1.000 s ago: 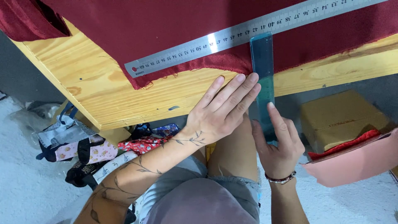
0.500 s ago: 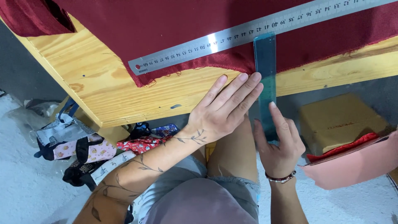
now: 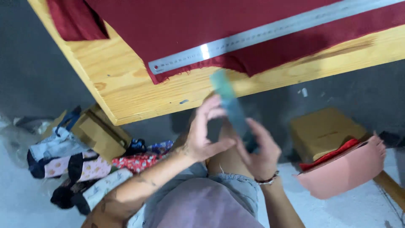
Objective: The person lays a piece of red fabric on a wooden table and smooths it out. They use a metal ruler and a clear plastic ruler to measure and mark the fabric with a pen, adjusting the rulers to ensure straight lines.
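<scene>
At the bottom centre of the frame sit the person's knees, in pale denim shorts. Just above them the right hand (image 3: 260,155) grips the lower end of a see-through teal ruler (image 3: 231,105), fingers wrapped round it; the ruler tilts up toward the table edge, blurred. The left hand (image 3: 205,131) is beside it, fingers loosely curled and open, touching the ruler's side or just short of it; I cannot tell which.

At lower right a pink tray (image 3: 346,171) holds red cloth along its top edge, with a brown cardboard box (image 3: 322,131) behind it. At lower left another cardboard box (image 3: 95,128) stands among a heap of patterned fabric scraps (image 3: 80,173).

Farther off, across the top, the wooden table (image 3: 126,93) carries dark red fabric (image 3: 177,29) with a long steel ruler (image 3: 261,36) lying on it.
</scene>
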